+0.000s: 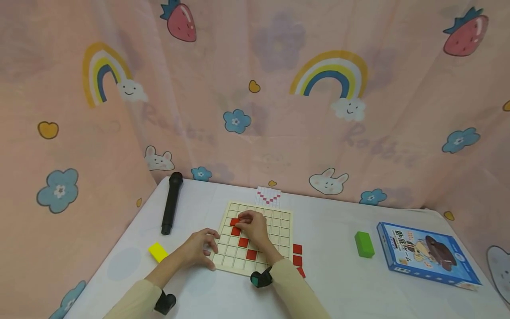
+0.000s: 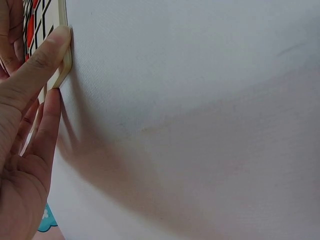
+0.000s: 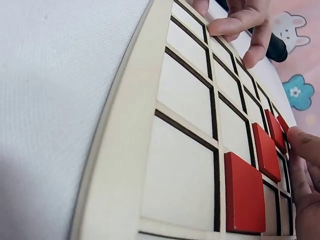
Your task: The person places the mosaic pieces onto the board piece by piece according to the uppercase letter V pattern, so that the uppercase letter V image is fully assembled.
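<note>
Red tile (image 1: 234, 221): probably light, stiff, slightly slippery; best pinched by opposite edges; flat, square, toward the far left of the grid board (image 1: 283, 241).
Board: pale, wooden-looking, on the white worktop (image 1: 326, 252).
Right hand (image 1: 255, 227): nearly closed, pinching that tile.
Left hand (image 1: 194, 248): loosely spread, touching the board's left edge.

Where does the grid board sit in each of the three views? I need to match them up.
Head: the grid board lies low, near the centre, partly under the right hand.
Left wrist: only part shows, at the top left corner.
Right wrist: it runs large through the middle, top to bottom.
Shared landmark: the left hand, at the board in all three.
</note>
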